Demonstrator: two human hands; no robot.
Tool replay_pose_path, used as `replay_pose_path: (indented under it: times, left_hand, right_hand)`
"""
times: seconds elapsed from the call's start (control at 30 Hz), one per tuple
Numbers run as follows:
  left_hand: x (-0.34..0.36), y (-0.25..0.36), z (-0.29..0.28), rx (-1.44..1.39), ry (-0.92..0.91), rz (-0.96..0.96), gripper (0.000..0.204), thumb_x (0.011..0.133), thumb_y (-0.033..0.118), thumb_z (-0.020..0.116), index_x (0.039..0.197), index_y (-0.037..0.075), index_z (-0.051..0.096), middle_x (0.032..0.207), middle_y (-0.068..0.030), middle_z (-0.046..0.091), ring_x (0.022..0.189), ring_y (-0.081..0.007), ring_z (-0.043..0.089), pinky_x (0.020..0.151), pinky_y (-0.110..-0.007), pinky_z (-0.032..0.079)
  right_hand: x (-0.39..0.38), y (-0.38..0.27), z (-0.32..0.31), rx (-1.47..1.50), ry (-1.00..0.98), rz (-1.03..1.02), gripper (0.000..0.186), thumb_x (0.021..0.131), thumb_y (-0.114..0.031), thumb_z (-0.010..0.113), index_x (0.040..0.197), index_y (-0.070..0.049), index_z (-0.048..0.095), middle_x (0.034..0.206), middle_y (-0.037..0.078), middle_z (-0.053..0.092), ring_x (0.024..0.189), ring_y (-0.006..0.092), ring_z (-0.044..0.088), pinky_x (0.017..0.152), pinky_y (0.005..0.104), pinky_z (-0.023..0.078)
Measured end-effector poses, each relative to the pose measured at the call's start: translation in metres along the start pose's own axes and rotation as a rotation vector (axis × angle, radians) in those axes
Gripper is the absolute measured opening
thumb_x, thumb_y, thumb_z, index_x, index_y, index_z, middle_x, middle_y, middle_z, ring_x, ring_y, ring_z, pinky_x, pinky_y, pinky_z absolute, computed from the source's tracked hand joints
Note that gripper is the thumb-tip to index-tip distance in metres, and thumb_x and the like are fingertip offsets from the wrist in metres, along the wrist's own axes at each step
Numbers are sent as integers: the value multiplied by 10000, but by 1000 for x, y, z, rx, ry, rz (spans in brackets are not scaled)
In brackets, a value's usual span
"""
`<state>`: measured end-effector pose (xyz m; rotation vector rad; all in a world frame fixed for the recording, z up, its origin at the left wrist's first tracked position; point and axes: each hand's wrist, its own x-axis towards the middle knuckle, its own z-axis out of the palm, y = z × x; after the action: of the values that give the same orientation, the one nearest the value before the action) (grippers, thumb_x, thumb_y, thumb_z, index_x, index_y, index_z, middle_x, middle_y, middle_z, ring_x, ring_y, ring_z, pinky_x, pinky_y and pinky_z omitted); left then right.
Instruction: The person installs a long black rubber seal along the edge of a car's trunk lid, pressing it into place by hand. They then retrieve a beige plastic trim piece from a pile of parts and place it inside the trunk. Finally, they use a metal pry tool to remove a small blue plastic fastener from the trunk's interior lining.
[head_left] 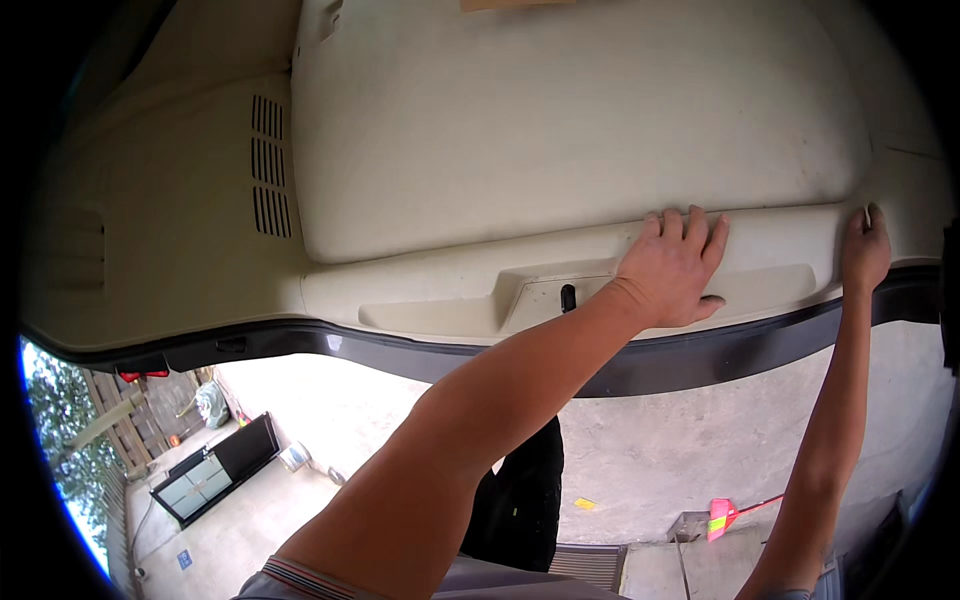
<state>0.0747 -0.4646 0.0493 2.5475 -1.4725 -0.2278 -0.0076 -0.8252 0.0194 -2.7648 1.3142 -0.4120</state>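
Note:
My left hand [672, 262] lies palm down on the beige plastic sill trim [430, 285] at the edge of a vehicle's cargo area, fingers spread toward the beige floor panel [560, 130]. To the right, my right hand [866, 252] is at the trim's right end, by the side wall. Its fingers are bent and drawn together; a pale sliver shows between the fingertips, too small to name. A black latch piece [568, 298] stands in the trim's recess, left of my left hand.
Slotted vents [268, 165] mark the left side wall. Below the trim runs a dark bumper edge [690, 365]. On the concrete ground lie a pink broom head [720, 518] with a red handle, a yellow scrap [585, 503] and a black-framed panel [215, 470].

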Motion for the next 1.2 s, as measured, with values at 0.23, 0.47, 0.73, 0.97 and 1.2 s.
replay_pose_path:
  times: [0.23,0.47,0.73,0.97,1.2]
  left_hand:
    - [-9,0,10,-139,137,-135,822,855,577,659,1374,-50,546,1316,-218,581,1186,-370,549,1027,-499,418]
    - [-149,-92,-70,-433,252,-146,435,908,390,676,1086,-7,684,1202,-179,612,1246,-351,520,1126,-551,346]
    - [-391,-324,-89,-112,141,-595,258,909,287,668,912,30,644,925,-157,632,904,-376,597,829,-447,481]
    - [-393,-334,-68,-60,250,-562,205,902,242,623,931,40,617,913,-152,611,903,-372,578,817,-465,473]
    - [-395,-334,-61,-65,277,-602,243,880,303,640,870,61,621,913,-139,620,895,-345,590,819,-459,473]
  right_hand:
    - [-73,-60,31,99,45,-265,452,1043,-330,509,1349,-22,636,1268,204,683,1169,335,665,985,387,514]
    - [-52,-32,6,-76,-148,-379,513,1026,-350,540,1326,58,620,1196,245,697,1081,347,685,942,363,516]
    - [-329,-442,-196,1217,-400,-664,320,1031,-245,608,817,-13,554,687,-1,527,580,101,448,541,250,391]
    - [-418,-485,-29,1121,-203,-795,419,988,-129,627,624,-29,447,548,39,359,490,119,363,457,311,326]
    - [-478,-448,-51,1058,-676,126,583,1001,-416,680,603,-79,419,533,-39,389,455,69,359,418,281,299]
